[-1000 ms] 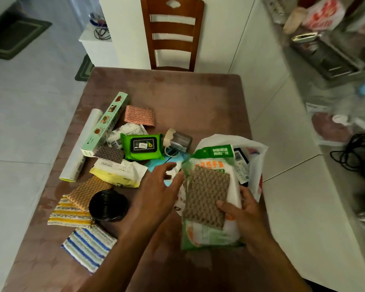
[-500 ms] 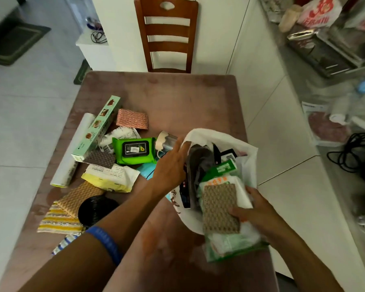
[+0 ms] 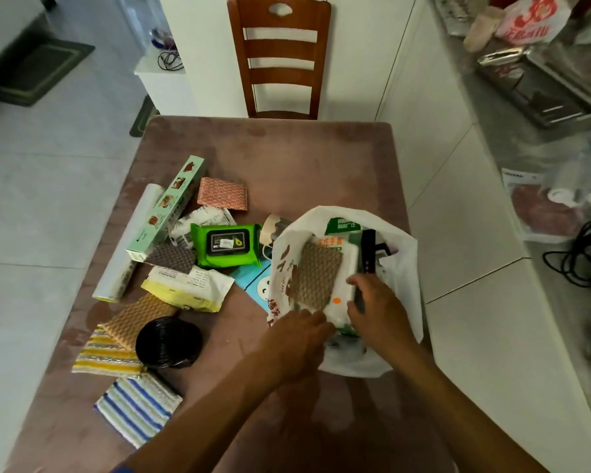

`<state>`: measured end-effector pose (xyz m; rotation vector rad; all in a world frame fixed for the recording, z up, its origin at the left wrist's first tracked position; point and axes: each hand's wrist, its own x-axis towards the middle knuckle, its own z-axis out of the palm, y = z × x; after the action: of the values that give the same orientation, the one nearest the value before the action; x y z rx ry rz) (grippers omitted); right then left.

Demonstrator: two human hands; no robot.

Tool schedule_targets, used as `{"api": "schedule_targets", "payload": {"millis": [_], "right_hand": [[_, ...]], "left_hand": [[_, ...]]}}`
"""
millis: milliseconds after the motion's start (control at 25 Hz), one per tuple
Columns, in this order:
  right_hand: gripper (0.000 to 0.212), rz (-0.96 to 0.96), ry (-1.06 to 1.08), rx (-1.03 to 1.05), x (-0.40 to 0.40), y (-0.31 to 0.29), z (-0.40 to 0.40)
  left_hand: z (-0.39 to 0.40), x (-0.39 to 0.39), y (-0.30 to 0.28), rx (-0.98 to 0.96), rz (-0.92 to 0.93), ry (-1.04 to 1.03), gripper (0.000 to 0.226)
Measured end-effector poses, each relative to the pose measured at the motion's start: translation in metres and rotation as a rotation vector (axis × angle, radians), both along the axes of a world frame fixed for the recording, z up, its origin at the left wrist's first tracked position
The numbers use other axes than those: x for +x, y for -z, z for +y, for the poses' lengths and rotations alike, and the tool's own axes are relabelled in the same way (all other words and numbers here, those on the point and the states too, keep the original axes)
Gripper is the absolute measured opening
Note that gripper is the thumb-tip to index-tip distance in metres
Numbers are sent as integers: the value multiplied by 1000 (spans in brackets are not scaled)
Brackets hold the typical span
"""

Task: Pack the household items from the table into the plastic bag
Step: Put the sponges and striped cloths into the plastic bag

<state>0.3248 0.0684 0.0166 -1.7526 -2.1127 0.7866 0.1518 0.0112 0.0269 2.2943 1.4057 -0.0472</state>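
Note:
A white plastic bag (image 3: 401, 268) lies open on the right side of the brown table (image 3: 287, 158). Inside it sits a green-and-white packet of gloves (image 3: 343, 247) with a brown scouring pad (image 3: 316, 276) on top. My right hand (image 3: 377, 307) grips the packet's near end inside the bag. My left hand (image 3: 296, 339) holds the bag's near-left rim. Loose on the table's left half lie a green wet-wipes pack (image 3: 227, 245), a yellow-white pouch (image 3: 188, 288), a black roll (image 3: 168, 343), striped cloths (image 3: 137, 407) and a long green box (image 3: 166, 208).
A wooden chair (image 3: 280, 59) stands at the table's far end. A white counter (image 3: 485, 302) runs along the right, close to the bag, with black cables (image 3: 584, 254) on it. A white roll (image 3: 128, 244), a pink sponge (image 3: 222, 193) and a blue card (image 3: 256, 285) also lie on the table.
The glove packet with the pad has gone from above the table's near edge into the bag. My left hand moved from the bag's far-left rim to its near rim.

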Motion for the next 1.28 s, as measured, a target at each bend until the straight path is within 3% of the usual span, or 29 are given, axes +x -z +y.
{"api": "schedule_targets", "payload": {"millis": [80,200,280,360,480,560,640,680,760,840,920,1000,1080,1160,1280], "right_hand": [[22,-329,-201,-47,14,2,-10],[26,-650,-282,-95,26,1,-21],[39,-736,-300,-119,29,4,-24],[46,-771,-311,-143,30,4,-23],[39,-681,-358,-242,32,-4,-14],[46,-461,-365,-463,35,-7,-11],[51,-206,-288,-659,42,-10,-11],[50,-166,-268,-679,46,-13,-12],[49,-264,-320,-639,50,-22,-14],[41,-421,-411,-497,45,-28,-17],[35,-406,-382,-419,36,-34,-22],[33,-490,-394,-360,21,-39,-34],[24,-511,-340,-58,3,-40,-45],[15,-323,-269,161,-25,-44,-57],[11,-77,-410,197,-79,-42,-84]], "left_hand": [[-10,11,23,-254,192,-176,49],[-17,12,44,-394,135,-380,66],[-16,10,42,-549,126,-321,65],[-14,10,29,-591,99,-188,47],[-14,6,8,-306,-349,-169,18],[-18,3,-7,-95,-641,-202,15],[-22,-1,-21,-46,-768,-201,11],[-23,-2,-23,-43,-754,-201,13],[-22,-5,-19,-7,-613,-218,23],[-23,-11,-9,68,-282,-303,31],[-27,-14,-3,47,-66,-317,38],[-35,-16,-4,83,-178,-276,37],[-45,-20,-7,85,-395,-439,28],[-57,-35,0,88,-520,-754,20],[-85,-68,14,191,-503,-1074,18]]}}
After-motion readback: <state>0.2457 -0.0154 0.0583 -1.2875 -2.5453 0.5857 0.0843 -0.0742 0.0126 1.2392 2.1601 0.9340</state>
